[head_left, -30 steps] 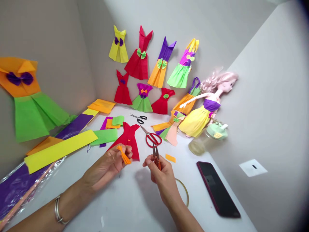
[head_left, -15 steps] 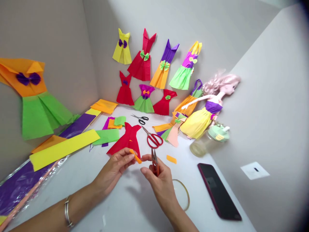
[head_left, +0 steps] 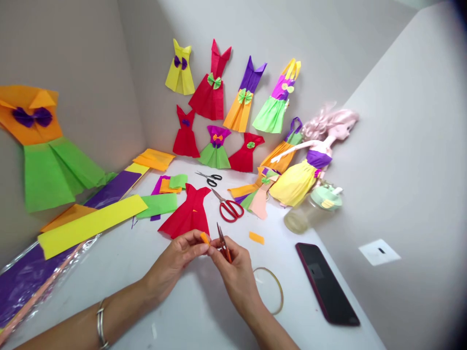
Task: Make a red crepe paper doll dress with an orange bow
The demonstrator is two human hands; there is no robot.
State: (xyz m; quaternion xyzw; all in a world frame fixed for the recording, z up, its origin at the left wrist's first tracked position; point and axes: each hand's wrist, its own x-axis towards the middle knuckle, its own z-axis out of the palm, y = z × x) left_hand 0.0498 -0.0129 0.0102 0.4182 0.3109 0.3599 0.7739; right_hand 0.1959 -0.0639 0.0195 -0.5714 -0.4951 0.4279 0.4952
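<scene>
A small folded strip of orange paper (head_left: 205,238) is pinched in my left hand (head_left: 186,250). Fingertips of my right hand (head_left: 233,260) meet it at its lower end. Tucked in that same right hand is a pair of small orange-handled thread snips (head_left: 223,243), blades pointing up and away from the paper. Just beyond my hands lies a red paper dress (head_left: 188,211) with a little orange mark at its waist. Another orange paper piece (head_left: 256,237) rests on the table to the right.
Red-handled scissors (head_left: 230,209) and black-handled scissors (head_left: 211,179) lie behind. On the left are a yellow strip (head_left: 91,226) and other coloured paper. A phone (head_left: 326,284), a ring of tape (head_left: 280,291), a jar (head_left: 299,218) and a doll (head_left: 297,180) stand or lie right. Paper dresses hang on the walls.
My right hand has moved left and its fingertips now meet my left hand at the orange strip. The snips have tilted leftward. The whole view has shifted slightly.
</scene>
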